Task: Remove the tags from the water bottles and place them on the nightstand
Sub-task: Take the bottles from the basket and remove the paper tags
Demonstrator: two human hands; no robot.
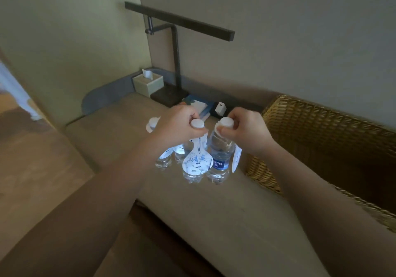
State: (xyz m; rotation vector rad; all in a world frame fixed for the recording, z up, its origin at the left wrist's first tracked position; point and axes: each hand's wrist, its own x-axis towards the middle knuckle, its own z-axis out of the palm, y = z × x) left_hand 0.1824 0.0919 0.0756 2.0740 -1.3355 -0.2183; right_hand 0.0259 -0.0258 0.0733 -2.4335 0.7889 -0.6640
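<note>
Several clear water bottles with white caps stand together on the beige nightstand (pixel 214 208). My left hand (pixel 177 124) grips the neck of the front left bottle (pixel 194 174), just under its cap. A white pear-shaped tag (pixel 197 159) with blue print hangs from that neck. My right hand (pixel 244 129) pinches the neck of the front right bottle (pixel 219 158), which has a blue label. Its white tag (pixel 236 158) hangs edge-on along the right side. Behind my left hand stand two more bottles (pixel 166 158), one with its cap (pixel 152 124) showing.
A dark desk lamp (pixel 176 62) and a cream tissue box (pixel 147 83) stand at the back. Leaflets (pixel 198 105) and a white charger (pixel 220 107) lie just behind the bottles. A woven wicker basket (pixel 321 139) borders the right side. Wooden floor lies to the left.
</note>
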